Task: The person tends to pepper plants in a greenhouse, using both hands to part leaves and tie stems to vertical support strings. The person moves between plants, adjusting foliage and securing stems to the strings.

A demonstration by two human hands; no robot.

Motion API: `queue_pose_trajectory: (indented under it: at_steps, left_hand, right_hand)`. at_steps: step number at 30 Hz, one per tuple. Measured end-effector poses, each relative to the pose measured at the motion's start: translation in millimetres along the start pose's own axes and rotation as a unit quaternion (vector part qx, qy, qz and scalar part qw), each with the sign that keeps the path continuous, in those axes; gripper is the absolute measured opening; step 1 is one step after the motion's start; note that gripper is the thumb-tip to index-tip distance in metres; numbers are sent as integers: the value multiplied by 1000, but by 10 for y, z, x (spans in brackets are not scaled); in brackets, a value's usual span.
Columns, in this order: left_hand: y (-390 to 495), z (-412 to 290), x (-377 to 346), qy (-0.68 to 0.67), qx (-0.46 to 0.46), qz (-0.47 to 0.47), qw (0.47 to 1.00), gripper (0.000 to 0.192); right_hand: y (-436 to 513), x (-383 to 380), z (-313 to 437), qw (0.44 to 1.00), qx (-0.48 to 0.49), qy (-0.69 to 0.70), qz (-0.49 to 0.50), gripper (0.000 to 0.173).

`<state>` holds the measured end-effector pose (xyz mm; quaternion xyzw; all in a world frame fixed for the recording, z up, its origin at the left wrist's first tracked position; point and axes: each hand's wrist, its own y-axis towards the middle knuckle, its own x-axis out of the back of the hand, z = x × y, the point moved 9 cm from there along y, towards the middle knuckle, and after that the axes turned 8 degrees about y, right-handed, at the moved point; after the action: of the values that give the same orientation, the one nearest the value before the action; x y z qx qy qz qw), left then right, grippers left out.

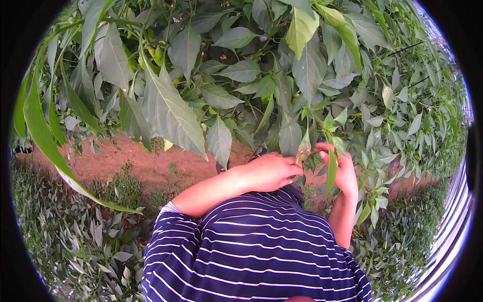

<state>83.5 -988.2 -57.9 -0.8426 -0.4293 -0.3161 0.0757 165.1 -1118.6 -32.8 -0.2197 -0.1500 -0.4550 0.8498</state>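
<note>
My left hand (pixel 272 172) reaches in from the left, its fingertips at a browned, curled leaf (pixel 303 153) that hangs from a pepper plant shoot. Whether those fingers pinch the leaf or only touch it is not clear. On the other side of the shoot is my right hand (pixel 345 173), fingers bent towards the same leaf. A long green leaf (pixel 332 170) hangs in front of the right hand and covers part of its fingers. The shoot's stem (pixel 317 116) comes down from the foliage above both hands.
Dense pepper foliage (pixel 241 71) fills the area ahead, with small green peppers (pixel 156 54) at upper left. Large leaves (pixel 173 109) hang close to the camera. Reddish bare soil (pixel 181 162) runs between the rows. Another plant row (pixel 94 241) lies behind me.
</note>
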Motion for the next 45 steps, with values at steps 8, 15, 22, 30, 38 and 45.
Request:
queue_pose_trajectory:
  at_steps: [8, 15, 22, 30, 38, 45]
  left_hand:
    - [-55, 34, -578, 36, 20, 125, 991, 34]
    - [232, -65, -695, 77, 88, 130, 985, 36]
    - [873, -360, -1451, 57, 23, 178, 982, 33]
    - [1748, -749, -2108, 63, 28, 149, 986, 38]
    - [1909, -729, -2325, 1, 70, 147, 987, 35]
    - [2170, -521, -2011, -41, 73, 80, 993, 29]
  right_hand:
    - [-486, -88, -417, 999, -50, -5, 6, 24]
    - [-779, 242, -803, 994, -2, -111, 15, 17]
    - [-1464, 1047, -1535, 980, -39, 45, -190, 17]
    - [-1617, 1678, -2070, 954, -42, 102, -277, 18]
    - [-1434, 2209, -2096, 892, 131, 46, -430, 19]
    - [-1039, 2308, -2461, 878, 1, 296, -376, 18]
